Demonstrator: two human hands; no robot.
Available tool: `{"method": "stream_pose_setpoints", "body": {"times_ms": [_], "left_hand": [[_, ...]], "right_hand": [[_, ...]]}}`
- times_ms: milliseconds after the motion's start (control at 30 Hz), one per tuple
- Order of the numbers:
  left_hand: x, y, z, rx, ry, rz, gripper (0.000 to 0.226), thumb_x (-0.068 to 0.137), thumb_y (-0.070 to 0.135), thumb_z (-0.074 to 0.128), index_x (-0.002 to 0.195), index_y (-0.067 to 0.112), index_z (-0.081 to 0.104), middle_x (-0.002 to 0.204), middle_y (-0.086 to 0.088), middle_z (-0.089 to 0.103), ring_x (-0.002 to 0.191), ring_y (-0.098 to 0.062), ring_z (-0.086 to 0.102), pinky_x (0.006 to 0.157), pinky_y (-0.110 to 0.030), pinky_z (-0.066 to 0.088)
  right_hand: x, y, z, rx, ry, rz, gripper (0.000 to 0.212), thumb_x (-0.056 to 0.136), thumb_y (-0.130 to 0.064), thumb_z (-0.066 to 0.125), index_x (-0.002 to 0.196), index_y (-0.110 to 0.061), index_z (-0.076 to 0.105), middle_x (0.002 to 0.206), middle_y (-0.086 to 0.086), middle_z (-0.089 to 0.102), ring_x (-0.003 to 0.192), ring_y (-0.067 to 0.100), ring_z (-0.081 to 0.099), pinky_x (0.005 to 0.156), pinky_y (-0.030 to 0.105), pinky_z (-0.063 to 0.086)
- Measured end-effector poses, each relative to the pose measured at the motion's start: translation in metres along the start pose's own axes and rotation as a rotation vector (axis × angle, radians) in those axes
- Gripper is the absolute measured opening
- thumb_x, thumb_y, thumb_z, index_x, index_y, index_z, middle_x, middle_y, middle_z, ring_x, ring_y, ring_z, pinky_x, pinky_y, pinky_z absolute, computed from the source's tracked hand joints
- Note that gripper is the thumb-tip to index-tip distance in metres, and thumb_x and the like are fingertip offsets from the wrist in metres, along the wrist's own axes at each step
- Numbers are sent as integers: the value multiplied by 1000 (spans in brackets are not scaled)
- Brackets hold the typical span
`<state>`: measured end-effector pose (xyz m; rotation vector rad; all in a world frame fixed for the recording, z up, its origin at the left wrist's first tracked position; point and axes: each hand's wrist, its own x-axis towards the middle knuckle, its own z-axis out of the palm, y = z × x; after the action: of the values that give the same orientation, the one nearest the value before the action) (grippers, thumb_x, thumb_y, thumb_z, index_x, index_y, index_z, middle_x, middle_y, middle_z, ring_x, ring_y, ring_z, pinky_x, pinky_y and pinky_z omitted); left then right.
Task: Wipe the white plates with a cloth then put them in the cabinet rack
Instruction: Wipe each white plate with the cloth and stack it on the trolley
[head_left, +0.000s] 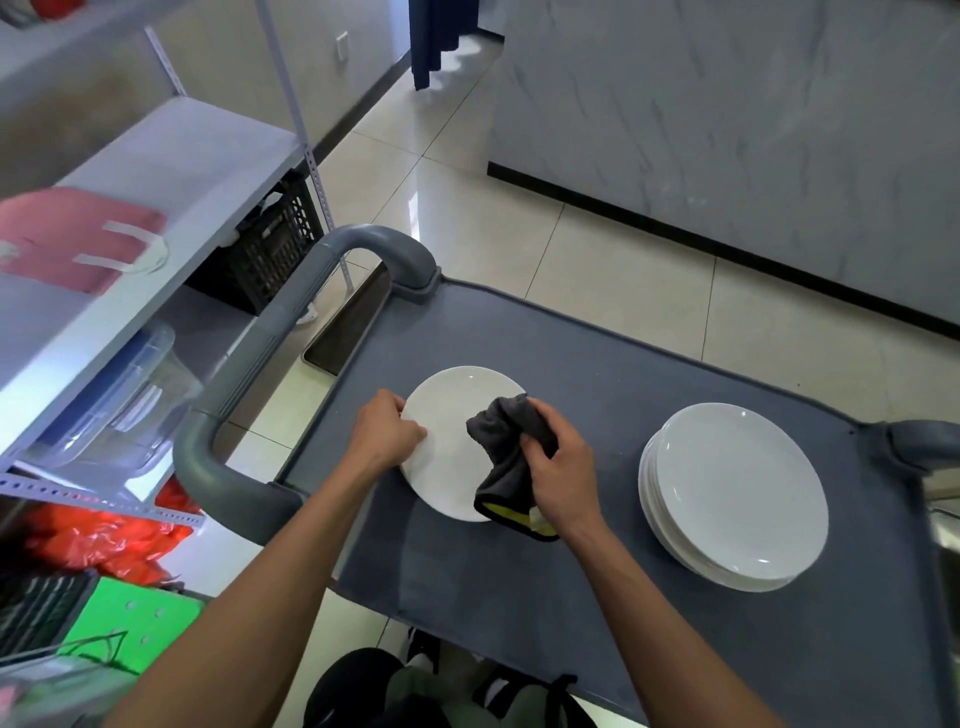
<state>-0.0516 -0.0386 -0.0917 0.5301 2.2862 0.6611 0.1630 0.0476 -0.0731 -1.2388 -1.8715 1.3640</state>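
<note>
Right hand: right hand (558, 467) is gripping a bunched dark grey cloth (511, 447) with a yellow edge and pressing it onto the right part of a single white plate (452, 447).
Left hand: left hand (387, 431) is pinching that plate's left rim, thumb lying on the face, fingers curling under the edge, steadying it.
Plate's place: the plate is lying flat near the left end of the grey cart top, the surface (597, 358), just beside the cart handle (291, 332).
Step in hand: judging by the pose, wiping of this plate is under way; racking is not yet begun.
Next move: finishing the wipe, then lifting the plate by its rim and carrying it to the cabinet rack, which is not showing clearly in this view; a firm hold is needed since the glaze looks slick.
Waiting stack: a stack of white plates (732, 496) is sitting near the right end of the surface, well apart from the one being wiped.
Containers: a black slatted crate (275, 249) is standing under the shelf (171, 171) at left, contents too dark to tell; a clear lidded tub (114, 410) is sitting on a lower shelf, contents unclear.
</note>
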Motion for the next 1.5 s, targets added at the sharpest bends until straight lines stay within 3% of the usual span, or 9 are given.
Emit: {"method": "stream_pose_setpoints", "body": {"times_ms": [233,400,633,767,867,967,1200,1367,1500], "left_hand": [[-11,5,-10,-196,-94,-47,8,83,7,69,87,5,63,92,-13,70,82,-30,68,62,-38,56],[-20,0,-12,-352,-256,-100,21,91,-2,64,111,0,66,103,-22,71,77,-32,69,51,-32,55],[-25,-3,-11,-510,-285,-114,21,92,-1,65,113,1,69,96,-18,72,74,-30,69,53,-34,57],[-33,5,-12,-591,-246,-87,15,90,-5,64,103,-2,71,94,-20,73,77,-34,70,55,-36,58],[-38,17,-13,-670,-245,-42,14,89,-8,63,96,-1,72,87,-17,74,80,-33,70,59,-37,60],[-44,39,-14,-721,-263,22,15,88,-8,63,97,0,73,86,-16,74,76,-32,69,61,-40,62],[-66,93,-12,-754,-311,179,18,88,-8,62,97,3,74,85,-15,74,70,-29,68,55,-36,58],[-75,125,-7,-782,-331,242,19,87,-8,62,93,5,74,78,-11,74,69,-28,69,55,-37,59],[-83,146,2,-808,-356,268,19,88,-8,62,91,5,74,75,-9,73,65,-27,67,56,-39,61]], "right_hand": [[-5,-9,6,-5,-27,-29,45,94,0,61,129,-28,65,123,-15,68,115,-2,61,98,9,42],[-10,-10,8,-8,-17,-30,44,94,-1,61,131,-25,65,127,-15,67,117,-4,59,99,8,41],[-19,-7,5,-54,27,-32,45,94,-3,61,134,-23,62,128,-10,67,119,2,60,105,22,45],[-22,-12,1,-90,53,-48,42,94,-6,61,131,-26,61,125,-11,67,117,5,60,104,30,48],[-22,-23,-7,-119,82,-90,41,94,-8,60,128,-32,59,123,-16,66,116,6,60,101,29,48],[-18,-37,-17,-140,144,-134,42,92,-8,63,126,-34,60,121,-18,65,114,6,60,99,27,47],[-8,-60,-39,-246,351,-273,39,89,-5,68,124,-23,65,124,-9,65,116,13,58,105,38,46],[-17,-60,-63,-578,372,-346,59,90,-30,66,148,-27,50,144,0,56,128,23,52,108,41,42],[-30,-53,-79,-594,390,-322,68,92,-25,67,154,-30,40,152,2,47,135,25,45,115,43,38]]}}
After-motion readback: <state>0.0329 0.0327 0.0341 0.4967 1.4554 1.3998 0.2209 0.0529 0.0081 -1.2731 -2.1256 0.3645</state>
